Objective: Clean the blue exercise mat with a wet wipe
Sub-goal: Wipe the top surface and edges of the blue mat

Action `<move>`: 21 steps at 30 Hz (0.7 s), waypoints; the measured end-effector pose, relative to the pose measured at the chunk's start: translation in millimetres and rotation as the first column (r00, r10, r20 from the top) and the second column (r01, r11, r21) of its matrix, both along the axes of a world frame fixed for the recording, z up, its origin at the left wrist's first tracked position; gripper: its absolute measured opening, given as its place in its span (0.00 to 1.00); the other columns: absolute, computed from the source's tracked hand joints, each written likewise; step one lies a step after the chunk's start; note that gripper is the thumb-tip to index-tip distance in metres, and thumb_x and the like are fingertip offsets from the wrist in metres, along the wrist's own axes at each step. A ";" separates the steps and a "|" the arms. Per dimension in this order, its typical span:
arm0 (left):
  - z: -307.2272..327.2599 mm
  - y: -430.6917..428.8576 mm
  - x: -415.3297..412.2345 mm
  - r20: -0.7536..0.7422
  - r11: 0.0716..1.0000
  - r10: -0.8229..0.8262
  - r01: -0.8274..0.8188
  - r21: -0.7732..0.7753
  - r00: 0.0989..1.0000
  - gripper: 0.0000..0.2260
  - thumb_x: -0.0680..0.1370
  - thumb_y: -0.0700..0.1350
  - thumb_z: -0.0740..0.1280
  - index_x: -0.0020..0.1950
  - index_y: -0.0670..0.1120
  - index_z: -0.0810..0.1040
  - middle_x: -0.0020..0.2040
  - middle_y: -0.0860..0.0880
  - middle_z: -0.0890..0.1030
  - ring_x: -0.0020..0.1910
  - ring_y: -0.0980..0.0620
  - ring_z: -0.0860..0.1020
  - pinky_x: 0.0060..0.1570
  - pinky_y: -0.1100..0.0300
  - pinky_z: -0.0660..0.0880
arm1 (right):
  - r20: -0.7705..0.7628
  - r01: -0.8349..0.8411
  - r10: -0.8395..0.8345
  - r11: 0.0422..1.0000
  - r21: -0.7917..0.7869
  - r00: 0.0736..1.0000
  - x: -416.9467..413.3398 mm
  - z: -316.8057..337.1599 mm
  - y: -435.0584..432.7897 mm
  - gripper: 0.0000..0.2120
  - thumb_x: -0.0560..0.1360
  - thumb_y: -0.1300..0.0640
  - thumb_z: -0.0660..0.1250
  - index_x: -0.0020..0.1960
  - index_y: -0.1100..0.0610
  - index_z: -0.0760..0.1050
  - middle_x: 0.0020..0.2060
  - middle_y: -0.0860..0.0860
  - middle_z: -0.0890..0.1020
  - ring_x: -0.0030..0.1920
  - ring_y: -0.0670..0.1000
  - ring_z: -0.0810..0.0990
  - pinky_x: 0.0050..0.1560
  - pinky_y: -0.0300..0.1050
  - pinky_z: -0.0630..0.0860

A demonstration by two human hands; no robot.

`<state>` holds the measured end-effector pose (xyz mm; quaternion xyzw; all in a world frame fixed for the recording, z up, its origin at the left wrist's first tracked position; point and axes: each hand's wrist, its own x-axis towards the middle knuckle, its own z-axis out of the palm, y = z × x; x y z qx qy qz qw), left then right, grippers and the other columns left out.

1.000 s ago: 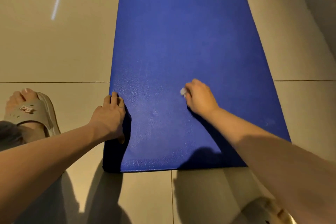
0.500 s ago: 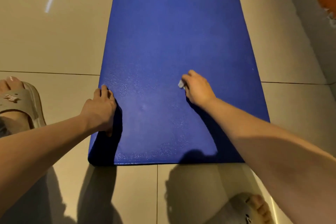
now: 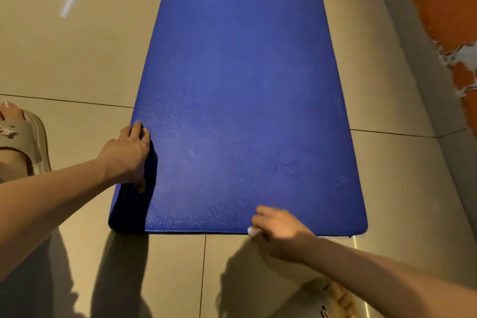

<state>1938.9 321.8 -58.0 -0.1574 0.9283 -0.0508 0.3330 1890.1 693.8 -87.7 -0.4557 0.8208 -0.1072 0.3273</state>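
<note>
Blue exercise mat lying flat along beige tiled floor, small white wet wipe pinched in right hand at mat's near edge, left hand pressing down on mat's left edge, sandalled foot just left.

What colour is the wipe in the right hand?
White; the small wadded wet wipe peeks from the right hand at the edge of the blue exercise mat; head view.

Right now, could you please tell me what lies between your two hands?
Only bare blue mat, in the head view. The left hand rests on its left edge; the right hand holds the wipe at the near edge.
</note>
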 end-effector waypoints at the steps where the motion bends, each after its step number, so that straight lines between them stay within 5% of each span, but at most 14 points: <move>1: 0.0 -0.4 0.6 0.001 1.000 0.000 0.000 0.001 1.000 0.68 0.57 0.66 0.82 0.82 0.41 0.45 0.82 0.41 0.45 0.80 0.40 0.52 0.68 0.49 0.74 | 0.002 -0.034 0.034 0.999 0.012 0.999 4.2 -0.6 2.1 0.04 0.79 0.57 0.60 0.45 0.52 0.70 0.44 0.48 0.70 0.43 0.49 0.69 0.41 0.46 0.66; 5: -0.8 0.6 -0.3 -0.009 1.000 -0.002 0.002 0.001 1.000 0.68 0.58 0.66 0.82 0.82 0.41 0.45 0.82 0.41 0.45 0.80 0.40 0.52 0.68 0.49 0.74 | -0.056 -0.049 0.045 0.997 -0.065 0.997 -15.3 -8.6 -16.9 0.04 0.76 0.60 0.61 0.46 0.53 0.72 0.45 0.49 0.71 0.42 0.50 0.69 0.41 0.47 0.65; 9: -0.8 1.5 0.0 -0.014 1.000 -0.008 0.008 0.005 1.000 0.67 0.59 0.66 0.82 0.82 0.41 0.45 0.82 0.41 0.46 0.80 0.40 0.52 0.68 0.49 0.74 | -0.190 0.033 -0.074 0.978 -0.207 0.979 -61.0 -19.3 -74.1 0.05 0.77 0.62 0.61 0.47 0.54 0.74 0.45 0.52 0.74 0.43 0.56 0.75 0.43 0.51 0.73; 13: -0.7 2.1 -0.3 -0.017 1.000 -0.005 0.005 0.005 1.000 0.68 0.58 0.65 0.83 0.83 0.41 0.46 0.82 0.40 0.46 0.80 0.39 0.52 0.69 0.48 0.73 | -0.283 0.135 -0.208 0.957 -0.255 0.936 -115.7 -20.9 -129.3 0.11 0.73 0.70 0.62 0.45 0.55 0.76 0.44 0.50 0.73 0.41 0.54 0.74 0.40 0.47 0.71; 16: -0.8 2.0 0.4 -0.020 1.000 -0.004 0.004 0.001 1.000 0.68 0.57 0.64 0.84 0.82 0.41 0.47 0.82 0.41 0.47 0.80 0.39 0.53 0.68 0.47 0.74 | -0.303 0.275 -0.340 0.932 -0.238 0.891 -131.8 -25.8 -151.5 0.11 0.74 0.71 0.63 0.46 0.56 0.77 0.46 0.51 0.75 0.42 0.54 0.77 0.43 0.47 0.75; 21: -2.2 0.6 0.5 -0.027 1.000 -0.009 0.009 0.006 1.000 0.68 0.57 0.64 0.83 0.82 0.40 0.46 0.82 0.40 0.47 0.80 0.39 0.54 0.67 0.48 0.75 | -0.178 0.198 -0.237 0.957 -0.211 0.955 -65.9 -18.6 -125.0 0.10 0.78 0.65 0.64 0.41 0.53 0.77 0.41 0.46 0.72 0.43 0.57 0.79 0.42 0.44 0.70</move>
